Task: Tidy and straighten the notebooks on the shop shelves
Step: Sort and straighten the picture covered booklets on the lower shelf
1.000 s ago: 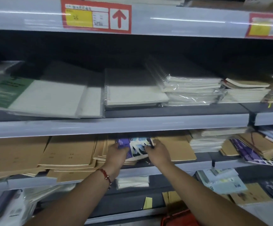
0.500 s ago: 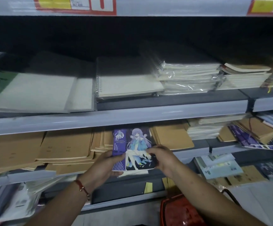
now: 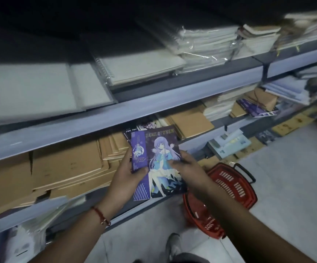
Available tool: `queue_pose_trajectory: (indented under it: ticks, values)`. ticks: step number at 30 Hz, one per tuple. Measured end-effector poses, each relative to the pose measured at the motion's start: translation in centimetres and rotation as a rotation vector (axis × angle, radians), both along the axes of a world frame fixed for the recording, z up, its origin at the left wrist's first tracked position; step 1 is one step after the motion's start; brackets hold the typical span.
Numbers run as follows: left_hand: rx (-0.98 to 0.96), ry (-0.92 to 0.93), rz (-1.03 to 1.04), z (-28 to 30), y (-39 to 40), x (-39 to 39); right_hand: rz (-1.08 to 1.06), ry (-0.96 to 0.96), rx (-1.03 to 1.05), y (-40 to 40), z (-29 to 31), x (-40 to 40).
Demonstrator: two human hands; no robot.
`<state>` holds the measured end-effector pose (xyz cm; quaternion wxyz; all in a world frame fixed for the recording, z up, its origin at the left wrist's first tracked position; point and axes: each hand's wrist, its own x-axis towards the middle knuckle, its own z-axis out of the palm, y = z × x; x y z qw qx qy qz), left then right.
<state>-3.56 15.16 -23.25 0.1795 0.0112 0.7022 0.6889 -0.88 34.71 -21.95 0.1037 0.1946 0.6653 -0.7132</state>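
Both hands hold a purple glossy notebook with a cartoon girl cover [image 3: 158, 164] in front of the lower grey shelf edge [image 3: 97, 120]. The left hand [image 3: 125, 179] grips its left edge, thumb on the cover; the right hand [image 3: 187, 168] pinches its right edge. Brown kraft notebooks [image 3: 68, 168] lie stacked just behind on the left. A red plastic shopping basket [image 3: 229, 188] sits on the floor below.

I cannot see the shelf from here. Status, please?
Both hands, left and right, grip purple notebooks, held off the shelf. Brown notebook stacks uneven. Red basket on floor below.
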Motion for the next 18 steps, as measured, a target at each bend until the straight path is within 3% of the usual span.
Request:
queue_pose_trajectory:
  ticks: [7,10,18]
  values:
    - [-0.318,0.248,-0.071,0.1,-0.6,1.9,-0.184,0.000,0.025,-1.8,1.9,5.1]
    - [-0.346,0.365,-0.126,0.9,0.8,2.8,-0.245,0.014,0.036,-0.8,3.0,7.1]
    - [-0.345,0.409,-0.359,3.1,9.5,5.3,-0.435,0.074,-0.032,6.3,4.1,13.8]
